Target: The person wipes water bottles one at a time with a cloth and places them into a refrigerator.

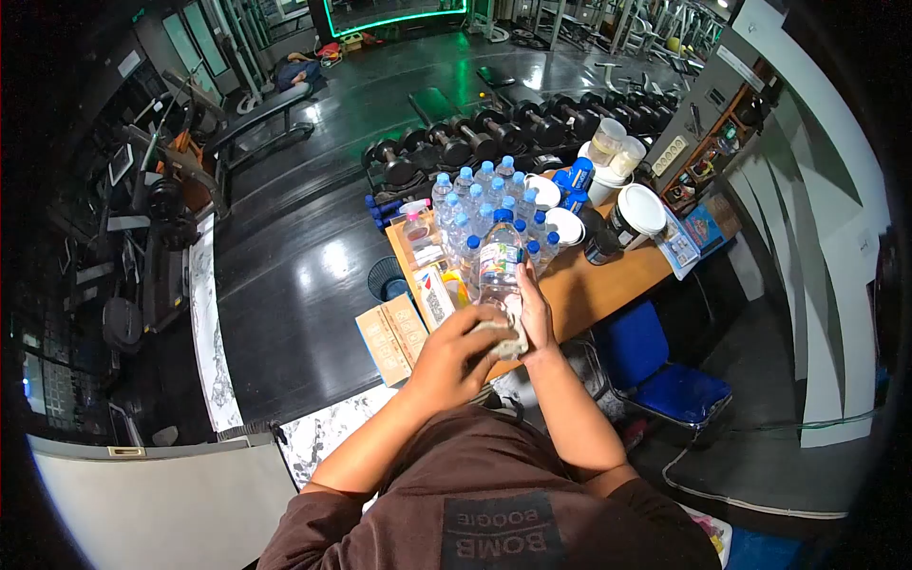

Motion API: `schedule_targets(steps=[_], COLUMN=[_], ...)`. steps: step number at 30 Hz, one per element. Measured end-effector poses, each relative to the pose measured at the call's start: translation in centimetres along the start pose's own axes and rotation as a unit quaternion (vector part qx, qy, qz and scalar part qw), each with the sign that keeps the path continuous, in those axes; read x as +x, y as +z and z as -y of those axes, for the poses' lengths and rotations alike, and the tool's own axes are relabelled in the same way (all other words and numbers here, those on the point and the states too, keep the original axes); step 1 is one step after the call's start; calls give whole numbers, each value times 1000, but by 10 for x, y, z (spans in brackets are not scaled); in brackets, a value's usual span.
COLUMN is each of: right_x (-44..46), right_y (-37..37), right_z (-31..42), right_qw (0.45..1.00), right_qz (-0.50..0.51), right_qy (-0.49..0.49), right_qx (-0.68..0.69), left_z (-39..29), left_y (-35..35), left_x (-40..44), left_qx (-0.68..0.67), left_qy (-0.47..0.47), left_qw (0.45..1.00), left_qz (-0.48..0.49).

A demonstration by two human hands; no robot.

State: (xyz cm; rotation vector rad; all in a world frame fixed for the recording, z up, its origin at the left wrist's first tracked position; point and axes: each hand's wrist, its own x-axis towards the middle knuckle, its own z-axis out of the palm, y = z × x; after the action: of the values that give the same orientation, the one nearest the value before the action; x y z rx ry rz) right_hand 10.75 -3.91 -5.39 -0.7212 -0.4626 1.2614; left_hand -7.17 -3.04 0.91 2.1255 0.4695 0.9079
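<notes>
A clear plastic water bottle (pixel 500 260) with a dark blue cap and a printed label is held upright, slightly tilted, before my chest. My right hand (pixel 536 313) grips it along its right side, thumb up by the label. At the bottle's lower end, my left hand (pixel 454 353) is curled around a pale cloth (pixel 513 344) that presses against the plastic. The bottle's base is hidden behind the cloth and fingers. Just beyond, several similar bottles (pixel 484 190) with light and dark blue caps stand grouped on the wooden table (pixel 589 290).
White tubs (pixel 642 211) and a dark jar (pixel 601 249) stand on the table's right side. A spray bottle (pixel 416 230) is at its left. Nearby are a cardboard box (pixel 391 337), a bin (pixel 388 279) and a blue chair (pixel 655 370). A dumbbell rack (pixel 494 133) lies behind.
</notes>
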Motion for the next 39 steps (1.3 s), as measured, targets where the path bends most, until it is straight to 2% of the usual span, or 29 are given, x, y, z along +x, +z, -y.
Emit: schedule_targets(steps=[2,5,6,7,9,10,11,13,14,17,18,22,23,26,27,30,35,39], right_x=[2,6,9,10,8,5,2,-8,-8,-12,-16,-23,-26,-33,-35,-34,-35,-34], right_y=[-2,-18,-18,-20,-19,-16,-11,3,-13,-14,-9,-6,-2,9,23,8,9,12], right_z=[1,-2,-4,-3,3,7,10,14,13,7,7,-2,-1,5,4,-5,1,0], right_qw=[1000,998,998,998,987,987,987,998,983,985,983,986,986,978,987,990,982,984], right_qz=[3,22,9,11,96,100,100,35,42,50,59,27,27,54,19,42,57,59], right_qy=[-15,47,66,67,73,74,74,36,139,126,122,116,117,160,128,126,178,165], right_qx=[-9,-35,19,18,110,100,99,48,110,103,125,117,116,124,97,54,36,29], left_z=[-8,-20,-22,-23,-25,-26,-24,-22,-20,-9,-3,23,29,45,47,54,63,68], left_y=[-1,-9,-8,-9,-10,-13,-15,-18,-20,-31,-32,-36,-37,-39,-41,-43,-40,-33], left_x=[-8,-10,-12,-11,-9,-7,-5,-3,-3,6,7,30,36,57,64,86,106,106], left_qx=[-4,-70,-90,-89,-118,-105,-105,-104,-124,-82,-115,-62,-80,-63,-51,-28,-42,51], left_qy=[-8,7,-2,-1,-9,-11,-10,-17,-50,-27,-68,-23,-44,-36,-46,-9,-22,-17], left_qw=[999,993,991,991,991,993,993,994,991,994,988,990,987,986,988,989,992,996], left_qz=[36,95,99,97,66,49,49,-16,-28,-65,-75,-128,-135,-148,-139,-143,-116,-70])
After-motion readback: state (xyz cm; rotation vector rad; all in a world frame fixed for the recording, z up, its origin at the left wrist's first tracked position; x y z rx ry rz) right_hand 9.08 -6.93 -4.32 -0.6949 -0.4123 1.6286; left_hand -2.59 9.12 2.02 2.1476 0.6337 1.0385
